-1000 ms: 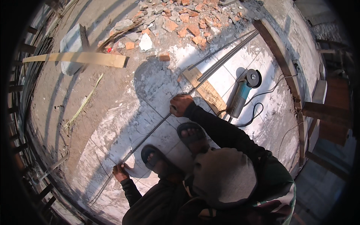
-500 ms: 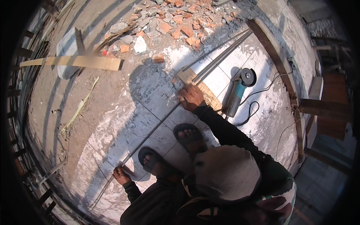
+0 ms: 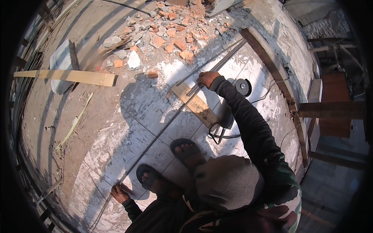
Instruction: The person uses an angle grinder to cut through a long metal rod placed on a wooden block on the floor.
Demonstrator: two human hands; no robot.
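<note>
A long thin steel rod (image 3: pixel 155 138) slants over the tiled floor from the lower left toward the upper right. My left hand (image 3: pixel 119 193) is closed on it near its lower part. Farther up, my right hand (image 3: pixel 208 79) is closed over the rod where it lies beside a bundle of rods (image 3: pixel 232 52). Under the rods, close to my right hand, is a flat wooden board (image 3: pixel 202 109). An angle grinder (image 3: pixel 243 87) lies beyond my right forearm, which hides part of its body; its disc shows.
Broken brick rubble (image 3: pixel 171 39) is heaped at the far side. A long plank (image 3: pixel 85 77) rests over a pale block (image 3: pixel 62 66) at left. A dark beam edge (image 3: pixel 272 58) bounds the floor at right. The grinder's cord (image 3: pixel 268 94) trails there. My sandalled feet (image 3: pixel 186 149) stand beside the rod.
My right hand has moved up along the rod, past the board, and its forearm now covers part of the grinder. My left hand stays at the rod's lower part. The view has shifted slightly.
</note>
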